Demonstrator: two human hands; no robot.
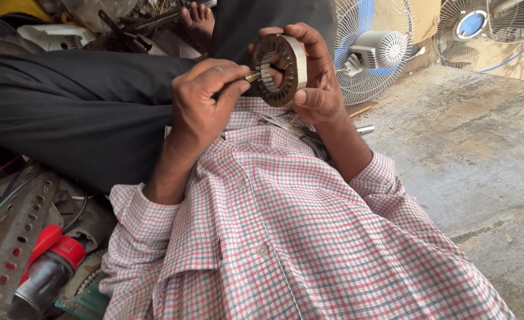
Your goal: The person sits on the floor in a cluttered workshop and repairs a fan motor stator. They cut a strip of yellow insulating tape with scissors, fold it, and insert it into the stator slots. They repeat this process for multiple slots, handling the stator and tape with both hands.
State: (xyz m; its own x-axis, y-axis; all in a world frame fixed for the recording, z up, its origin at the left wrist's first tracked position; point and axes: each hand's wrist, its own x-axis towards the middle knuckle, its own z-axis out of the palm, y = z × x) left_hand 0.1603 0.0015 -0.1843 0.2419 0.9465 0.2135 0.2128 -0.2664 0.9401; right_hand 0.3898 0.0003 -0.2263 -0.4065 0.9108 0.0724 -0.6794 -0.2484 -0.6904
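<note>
In the head view, the person's right hand holds a ring-shaped metal stator core upright in front of the chest, its grip clamped on the ring with the fingers curled over the top edge and the thumb pressed against the lower rim. The core shows a slotted inner bore facing the left hand and a pale, smooth outer band on its right side. The left hand is closed in a pinch on a small brass-coloured tool, whose tip touches the inner teeth of the core at its left side. Both forearms come out of the rolled cuffs of a red, white and grey checked shirt that fills the lower middle of the view. A dark trouser leg crosses the upper left, with a bare foot beyond it among scrap parts. Just below the right hand, a flat metal strip lies on the shirt. At lower left stands a red-capped spray can beside a perforated metal bracket. To the right stretches a worn concrete floor, and at the top two caged fans stand near each other, well apart from the hands.
</note>
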